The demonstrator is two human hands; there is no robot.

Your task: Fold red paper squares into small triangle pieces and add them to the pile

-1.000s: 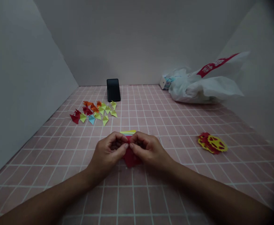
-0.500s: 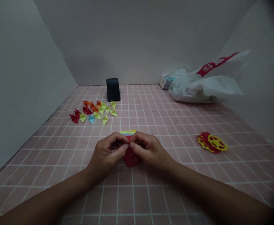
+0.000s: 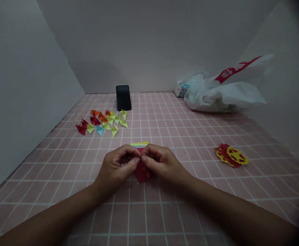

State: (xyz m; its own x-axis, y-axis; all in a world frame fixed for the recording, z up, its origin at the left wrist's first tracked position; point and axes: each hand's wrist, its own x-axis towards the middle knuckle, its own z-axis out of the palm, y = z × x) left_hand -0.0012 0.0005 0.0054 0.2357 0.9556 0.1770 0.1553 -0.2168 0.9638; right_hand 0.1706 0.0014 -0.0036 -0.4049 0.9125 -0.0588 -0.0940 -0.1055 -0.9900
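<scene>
Thumb and fingers of my left hand (image 3: 121, 162) are closed in a pinch. Facing it, my right hand (image 3: 162, 162) pinches too, and the fingertips of both meet in the middle. A small piece of red paper seems to be between them; the fingers hide most of it, so its shape cannot be made out. Just below the hands lies a stack of coloured paper (image 3: 140, 144), with yellow and pale edges fanned at the far end and a red sheet (image 3: 141, 173) on top.
Several folded paper cranes (image 3: 99, 130) in red, orange, yellow and blue sit at left. Behind them a black phone (image 3: 123, 98) leans upright. Red and yellow cut-out shapes (image 3: 238, 156) lie at right. A white plastic bag (image 3: 216, 99) and a small box (image 3: 180, 89) stand at the back right.
Both hands keep the same pinch in almost the same place. Nothing on the table has visibly moved.
</scene>
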